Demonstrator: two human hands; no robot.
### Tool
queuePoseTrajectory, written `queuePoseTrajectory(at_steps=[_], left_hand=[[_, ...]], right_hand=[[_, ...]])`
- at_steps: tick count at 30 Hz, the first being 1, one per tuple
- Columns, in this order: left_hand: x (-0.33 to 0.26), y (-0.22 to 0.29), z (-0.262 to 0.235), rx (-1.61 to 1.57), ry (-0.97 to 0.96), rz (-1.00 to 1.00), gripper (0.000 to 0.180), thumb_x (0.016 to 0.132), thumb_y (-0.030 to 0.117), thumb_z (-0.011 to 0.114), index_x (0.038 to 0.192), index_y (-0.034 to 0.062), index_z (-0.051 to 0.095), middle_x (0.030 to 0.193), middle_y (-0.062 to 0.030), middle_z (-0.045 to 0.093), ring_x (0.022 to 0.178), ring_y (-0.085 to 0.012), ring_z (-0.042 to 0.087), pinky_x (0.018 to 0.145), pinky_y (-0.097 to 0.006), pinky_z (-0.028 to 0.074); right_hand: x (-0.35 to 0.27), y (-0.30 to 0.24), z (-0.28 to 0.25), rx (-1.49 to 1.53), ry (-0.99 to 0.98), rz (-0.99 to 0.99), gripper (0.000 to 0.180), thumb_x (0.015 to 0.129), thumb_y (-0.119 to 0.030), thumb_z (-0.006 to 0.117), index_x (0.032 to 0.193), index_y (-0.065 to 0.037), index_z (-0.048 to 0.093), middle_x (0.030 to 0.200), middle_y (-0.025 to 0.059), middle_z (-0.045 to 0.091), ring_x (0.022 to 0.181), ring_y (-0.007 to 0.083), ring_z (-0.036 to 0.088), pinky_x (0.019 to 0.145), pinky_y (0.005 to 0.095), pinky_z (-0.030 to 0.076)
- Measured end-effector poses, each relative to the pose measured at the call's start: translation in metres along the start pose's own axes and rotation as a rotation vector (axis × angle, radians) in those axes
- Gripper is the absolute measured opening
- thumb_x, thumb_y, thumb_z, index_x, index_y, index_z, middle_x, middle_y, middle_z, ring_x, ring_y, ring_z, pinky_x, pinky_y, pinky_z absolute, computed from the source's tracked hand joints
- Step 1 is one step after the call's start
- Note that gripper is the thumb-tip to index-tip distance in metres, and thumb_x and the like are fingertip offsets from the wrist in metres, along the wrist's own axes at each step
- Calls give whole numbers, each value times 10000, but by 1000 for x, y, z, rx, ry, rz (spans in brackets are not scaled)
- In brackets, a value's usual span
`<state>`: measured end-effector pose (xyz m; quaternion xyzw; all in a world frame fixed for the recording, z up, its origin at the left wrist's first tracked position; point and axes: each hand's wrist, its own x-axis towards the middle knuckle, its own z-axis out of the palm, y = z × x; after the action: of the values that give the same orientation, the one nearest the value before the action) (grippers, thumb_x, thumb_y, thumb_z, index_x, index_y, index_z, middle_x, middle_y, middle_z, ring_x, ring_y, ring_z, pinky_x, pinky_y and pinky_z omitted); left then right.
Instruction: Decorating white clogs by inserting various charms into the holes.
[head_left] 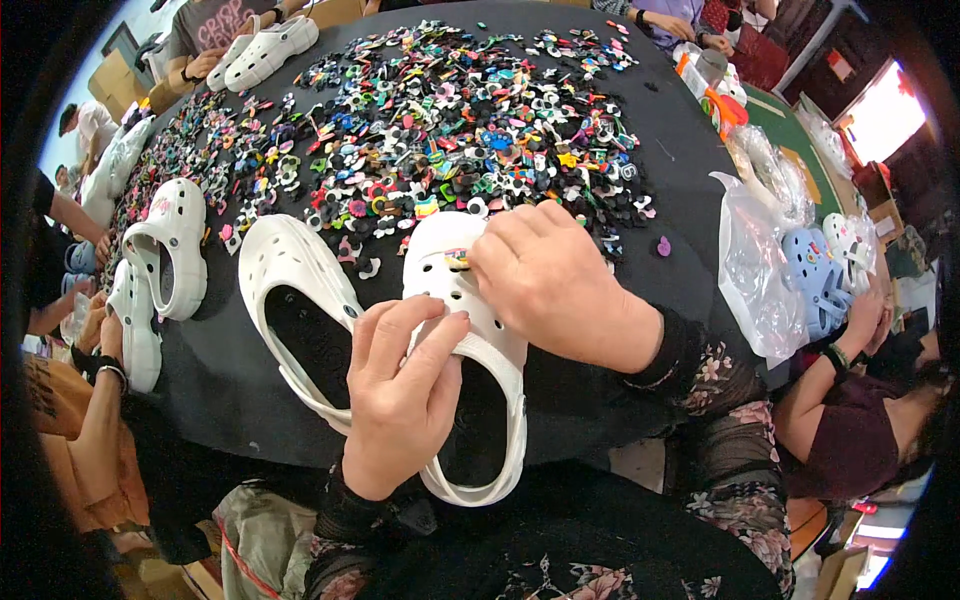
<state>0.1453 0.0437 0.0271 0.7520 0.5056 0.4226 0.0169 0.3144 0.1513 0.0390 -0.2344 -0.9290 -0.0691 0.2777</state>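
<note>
A black table [690,200] carries a dense spread of small multicoloured charms [450,120]. A white clog [272,240] lies nearer, and one purple charm [664,246] sits apart at right.

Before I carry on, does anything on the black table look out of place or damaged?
One purple charm lies apart, beyond the charm pile's lower right edge, so it looks stray. The handled white clog shows no visible damage.

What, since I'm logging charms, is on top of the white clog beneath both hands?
A small, partly yellow charm shows on the white clog by the right hand. That hand and the left hand hide what's beneath.
</note>
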Motion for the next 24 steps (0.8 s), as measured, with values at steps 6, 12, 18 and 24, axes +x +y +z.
queuePoseTrajectory(at_steps=[6,12,18,24], left_hand=[[1,-1,2,-18,42,7,340,695,-114,622,1015,-8,665,1024,-155,608,929,-322,575,810,-402,470],[1,-1,2,-19,28,-6,337,692,-110,627,1017,-27,665,1028,-154,606,948,-336,573,822,-414,474],[-1,0,1,-19,25,-12,316,690,-92,650,1003,-51,665,1042,-158,607,950,-342,569,821,-416,475],[-4,-5,-2,23,16,2,355,668,-75,694,1020,-31,670,1030,-131,611,935,-339,577,833,-413,499]], right_hand=[[7,-4,-1,-66,14,-90,111,762,-159,602,810,-60,615,811,70,567,805,228,575,768,356,438],[13,-2,-7,-137,-1,-198,134,730,-197,606,764,-70,636,792,44,564,808,203,558,796,341,415],[14,-15,-15,-204,-162,-277,175,707,-165,624,808,-31,675,898,49,604,893,197,561,892,367,408],[24,-12,-10,-57,-189,-326,179,697,-191,619,782,-42,669,859,38,593,874,191,554,904,372,396]])
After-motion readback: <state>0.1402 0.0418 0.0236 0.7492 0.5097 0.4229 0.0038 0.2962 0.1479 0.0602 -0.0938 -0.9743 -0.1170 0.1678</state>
